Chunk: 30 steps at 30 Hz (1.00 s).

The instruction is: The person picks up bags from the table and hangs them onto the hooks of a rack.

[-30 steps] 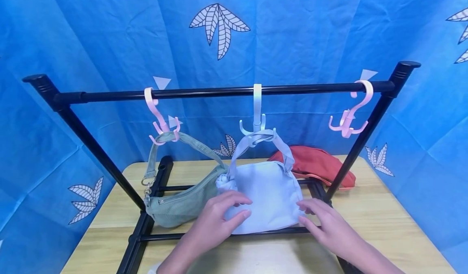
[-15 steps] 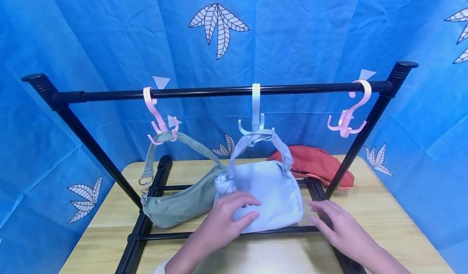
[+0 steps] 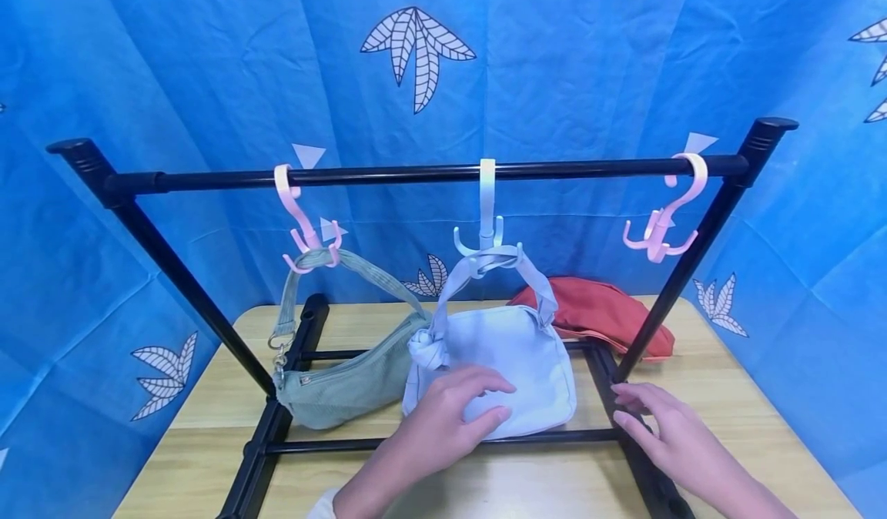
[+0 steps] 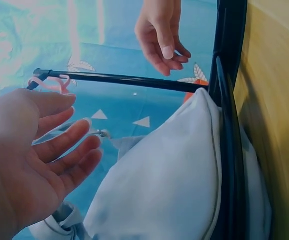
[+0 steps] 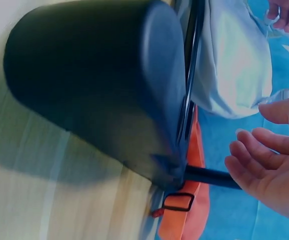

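Note:
A pale blue bag hangs by its knotted strap from the light blue hook at the middle of the rack. In front of its lower part is my left hand, fingers loosely bent and holding nothing; the left wrist view shows that palm beside the bag. My right hand is over the rack's right foot, empty, fingers relaxed, apart from the bag. In the right wrist view the hand shows below the bag. A green bag hangs from the left pink hook.
A red bag lies on the wooden table behind the rack at the right. The right pink hook holds nothing on the black rail. A low black crossbar runs along the front. Blue patterned cloth surrounds the table.
Both hands have moved to the right. The right hand has gone from the pale blue bag's right edge to over the rack's foot, while the left has shifted across the bag's front.

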Each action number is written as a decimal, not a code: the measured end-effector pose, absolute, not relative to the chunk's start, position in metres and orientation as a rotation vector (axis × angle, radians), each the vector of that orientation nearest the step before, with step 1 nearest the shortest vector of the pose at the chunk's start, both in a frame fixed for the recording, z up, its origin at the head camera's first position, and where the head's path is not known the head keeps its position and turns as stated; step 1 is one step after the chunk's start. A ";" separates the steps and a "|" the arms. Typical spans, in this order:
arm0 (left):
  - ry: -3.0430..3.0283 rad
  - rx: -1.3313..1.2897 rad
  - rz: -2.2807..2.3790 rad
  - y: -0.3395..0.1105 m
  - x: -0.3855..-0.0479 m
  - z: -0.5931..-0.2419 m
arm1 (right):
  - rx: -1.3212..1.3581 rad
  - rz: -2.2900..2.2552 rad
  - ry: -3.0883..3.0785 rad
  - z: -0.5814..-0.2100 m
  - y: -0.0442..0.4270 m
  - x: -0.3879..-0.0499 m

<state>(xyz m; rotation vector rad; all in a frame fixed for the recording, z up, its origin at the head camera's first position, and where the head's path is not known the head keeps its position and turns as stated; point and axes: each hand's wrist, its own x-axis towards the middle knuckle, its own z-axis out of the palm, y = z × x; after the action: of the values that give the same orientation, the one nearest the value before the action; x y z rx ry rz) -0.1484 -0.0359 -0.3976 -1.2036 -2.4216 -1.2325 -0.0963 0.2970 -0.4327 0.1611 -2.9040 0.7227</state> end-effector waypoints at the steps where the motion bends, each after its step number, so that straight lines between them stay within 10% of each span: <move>1: -2.422 -1.209 -1.226 -0.034 -0.148 -0.398 | 0.157 0.725 -2.903 -0.433 0.299 -0.096; 30: -2.394 -1.318 -1.173 -0.004 -0.150 -0.405 | 0.107 0.608 -2.751 -0.447 0.336 -0.116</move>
<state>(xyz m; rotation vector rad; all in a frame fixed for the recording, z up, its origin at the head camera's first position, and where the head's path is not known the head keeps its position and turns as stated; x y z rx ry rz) -0.1500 -0.0042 -0.4048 -1.3175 -2.3943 -1.1732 -0.1161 0.3362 -0.4471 0.1071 -2.7506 0.6075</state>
